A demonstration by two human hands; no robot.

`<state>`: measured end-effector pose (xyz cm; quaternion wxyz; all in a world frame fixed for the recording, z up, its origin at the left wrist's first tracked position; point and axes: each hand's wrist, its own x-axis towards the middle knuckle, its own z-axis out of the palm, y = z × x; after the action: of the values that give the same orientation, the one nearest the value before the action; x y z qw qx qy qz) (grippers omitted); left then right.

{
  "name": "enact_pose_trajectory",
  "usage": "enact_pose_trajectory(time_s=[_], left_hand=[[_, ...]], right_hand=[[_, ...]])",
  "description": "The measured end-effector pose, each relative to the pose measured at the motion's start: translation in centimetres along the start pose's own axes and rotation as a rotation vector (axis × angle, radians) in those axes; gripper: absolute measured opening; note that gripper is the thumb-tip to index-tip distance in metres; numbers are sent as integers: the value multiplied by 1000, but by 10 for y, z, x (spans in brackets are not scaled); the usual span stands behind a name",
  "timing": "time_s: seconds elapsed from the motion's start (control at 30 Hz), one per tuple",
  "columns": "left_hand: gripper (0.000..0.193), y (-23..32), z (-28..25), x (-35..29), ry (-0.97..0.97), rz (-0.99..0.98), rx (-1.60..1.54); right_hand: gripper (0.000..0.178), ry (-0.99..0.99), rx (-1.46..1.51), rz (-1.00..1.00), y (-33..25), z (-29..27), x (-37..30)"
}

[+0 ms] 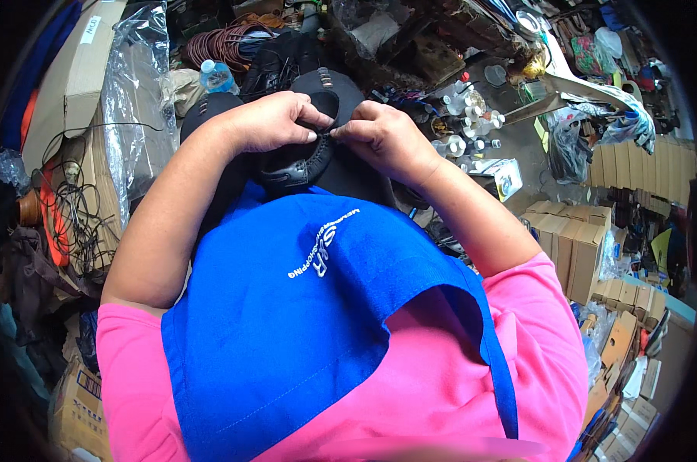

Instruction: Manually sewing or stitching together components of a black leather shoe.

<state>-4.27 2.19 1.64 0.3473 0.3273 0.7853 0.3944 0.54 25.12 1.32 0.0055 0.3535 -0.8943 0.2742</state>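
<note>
A black shoe (pixel 293 174) rests on my lap, its rounded, stitched end toward me and its opening on the far side. My left hand (pixel 275 123) comes over it from the left, with thumb and forefinger closing on the edge of the shoe near its opening. Right beside those fingertips, my right hand (pixel 387 141) is pinched, its other fingers curled in. Whatever lies between the right fingertips is too small and dark to make out. A blue apron (pixel 264 285) covers my lap just below the shoe.
Beyond my left arm stand a plastic bottle (pixel 218 78), a coil of brown hose (pixel 223 45), clear plastic wrap (pixel 138 100) and tangled black wire (pixel 77 208). Several small bottles (pixel 460 100) crowd the floor to the right. Cardboard boxes (pixel 568 246) are stacked near my right elbow.
</note>
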Motion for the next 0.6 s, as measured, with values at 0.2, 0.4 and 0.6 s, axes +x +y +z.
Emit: enact_pose_trajectory(time_s=[0.2, 0.4, 0.6], left_hand=[[45, -5, -1, -2, -23, -18, -88], [46, -8, -2, 0, -60, -41, -147], [44, -1, -3, -1, -45, -26, -94]], right_hand=[[15, 37, 155, 51, 7, 9, -2], [17, 70, 44, -4, 1, 6, 3], [11, -241, -388, -75, -29, -12, 20]])
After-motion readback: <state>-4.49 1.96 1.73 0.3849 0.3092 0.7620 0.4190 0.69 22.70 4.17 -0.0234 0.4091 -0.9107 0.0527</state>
